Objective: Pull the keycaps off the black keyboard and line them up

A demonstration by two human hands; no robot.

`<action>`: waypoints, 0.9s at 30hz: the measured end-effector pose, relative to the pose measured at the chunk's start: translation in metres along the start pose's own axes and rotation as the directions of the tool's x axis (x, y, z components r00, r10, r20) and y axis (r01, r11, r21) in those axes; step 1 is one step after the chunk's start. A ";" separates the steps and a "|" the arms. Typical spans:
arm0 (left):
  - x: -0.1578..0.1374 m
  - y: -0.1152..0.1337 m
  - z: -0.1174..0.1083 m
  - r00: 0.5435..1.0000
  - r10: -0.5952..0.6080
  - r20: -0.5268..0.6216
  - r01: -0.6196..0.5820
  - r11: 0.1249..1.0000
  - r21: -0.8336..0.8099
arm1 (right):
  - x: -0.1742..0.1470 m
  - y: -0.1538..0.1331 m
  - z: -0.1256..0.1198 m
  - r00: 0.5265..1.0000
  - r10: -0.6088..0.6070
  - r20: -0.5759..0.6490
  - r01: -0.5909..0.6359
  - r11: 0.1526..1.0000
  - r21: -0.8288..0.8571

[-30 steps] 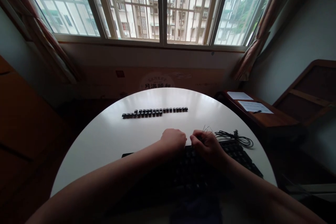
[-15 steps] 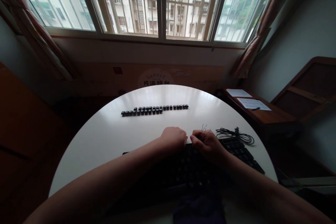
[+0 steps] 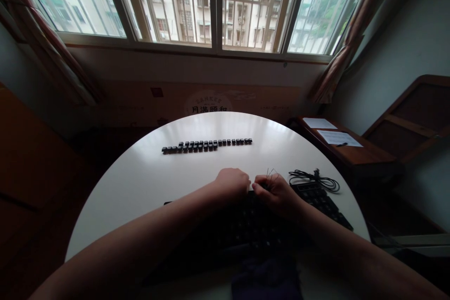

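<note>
A black keyboard point(image 3: 228, 232) lies on the white round table, partly under both forearms. Over its far edge is my left hand point(image 3: 234, 183), its fingers curled closed; whatever they hold is hidden. Close beside it, a small gap apart, my right hand point(image 3: 274, 190) is closed around a wire keycap puller point(image 3: 270, 173), whose thin bent wires stick up above the fist. Farther back, loose black keycaps point(image 3: 200, 146) stand in two rows. The keyboard's coiled black cable point(image 3: 314, 176) rests at its far right corner.
Bare white tabletop point(image 3: 133, 183) stretches left of the keyboard. Dark purple cloth point(image 3: 265, 279) shows at the near edge. To the right, a brown wooden side table point(image 3: 369, 154) bears paper sheets point(image 3: 339, 138) and a pen point(image 3: 342, 144). A barred window is ahead.
My right hand has shifted slightly left, and the puller's wires have tilted a little with it. My left hand stays closed in nearly the same place.
</note>
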State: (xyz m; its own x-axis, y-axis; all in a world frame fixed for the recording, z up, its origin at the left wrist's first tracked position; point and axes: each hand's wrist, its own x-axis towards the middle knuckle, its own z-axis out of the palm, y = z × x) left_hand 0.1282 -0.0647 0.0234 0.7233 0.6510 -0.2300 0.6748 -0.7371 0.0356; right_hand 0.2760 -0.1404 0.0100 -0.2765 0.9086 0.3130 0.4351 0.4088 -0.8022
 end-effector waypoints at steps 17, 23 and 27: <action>-0.006 0.006 -0.009 1.000 -0.029 0.003 0.029 1.000 0.004 | -0.006 0.000 0.008 0.982 -0.155 -0.113 0.142 0.983 -0.117; -0.009 0.007 -0.008 0.997 -0.064 -0.032 0.064 0.998 -0.020 | -0.004 0.002 0.005 0.890 0.102 -0.445 -0.046 0.990 0.135; -0.010 0.006 -0.007 0.993 -0.051 -0.104 0.043 0.996 -0.072 | -0.002 0.008 0.003 0.891 0.122 -0.438 -0.045 0.982 0.182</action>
State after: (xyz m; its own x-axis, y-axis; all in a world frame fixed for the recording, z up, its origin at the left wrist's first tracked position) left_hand 0.1259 -0.0743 0.0329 0.6994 0.7030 -0.1288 0.7144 -0.6932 0.0955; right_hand 0.2775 -0.1388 0.0018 0.1819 0.8965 0.4039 0.2842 0.3453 -0.8944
